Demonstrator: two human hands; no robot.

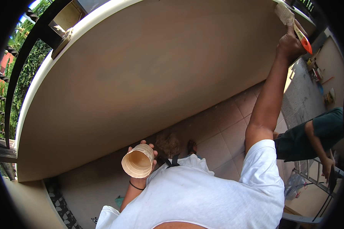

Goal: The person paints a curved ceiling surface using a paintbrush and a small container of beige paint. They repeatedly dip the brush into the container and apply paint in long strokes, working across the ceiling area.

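Observation:
My left hand [152, 150] holds a cream cylindrical container [138, 162] low in front of my body, its open mouth turned toward the camera. My right hand [290, 45] is raised at the upper right, closed on a paintbrush [285, 15] with an orange-tipped handle. The cream-coated bristles are at the white top edge [252, 2] of a beige curved wall [149, 65]; whether they touch it I cannot tell exactly.
A co-worker in dark green [320, 129] stands right beside me, near a metal ladder [312, 173]. Tiled floor [225, 122] runs along the wall's foot. A black metal railing [10, 91] with greenery behind is at left. Assorted items [321, 82] lie along the far right wall.

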